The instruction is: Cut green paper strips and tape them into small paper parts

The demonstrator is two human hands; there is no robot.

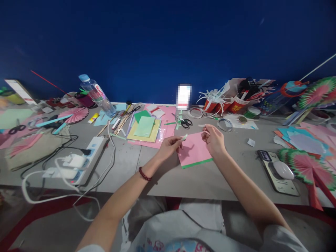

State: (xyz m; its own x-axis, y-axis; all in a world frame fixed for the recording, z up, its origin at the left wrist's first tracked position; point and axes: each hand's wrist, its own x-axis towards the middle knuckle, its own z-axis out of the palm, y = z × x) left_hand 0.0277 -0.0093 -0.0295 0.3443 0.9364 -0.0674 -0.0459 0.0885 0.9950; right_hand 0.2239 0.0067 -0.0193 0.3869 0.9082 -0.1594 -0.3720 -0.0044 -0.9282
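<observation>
My left hand [170, 145] hovers over the grey table [210, 178] with its fingers pinched on a small pale strip of paper [184, 137]. My right hand [214, 139] is a little to the right, fingers curled and pinched on a thin white strip [203, 125]. Between and below the two hands lies a pink sheet [193, 150] on top of a green sheet whose edge [197, 163] shows along the near side. A dark red bead bracelet [144, 174] is on my left wrist.
Black scissors [185, 122] lie beyond the pink sheet. A stack of yellow, green and pink paper [147, 130] lies to the left. A power strip [86, 155] with cables sits at the left, a phone [278, 171] at the right, folded paper fans [304, 164] beside it, a water bottle [97, 94] at the back.
</observation>
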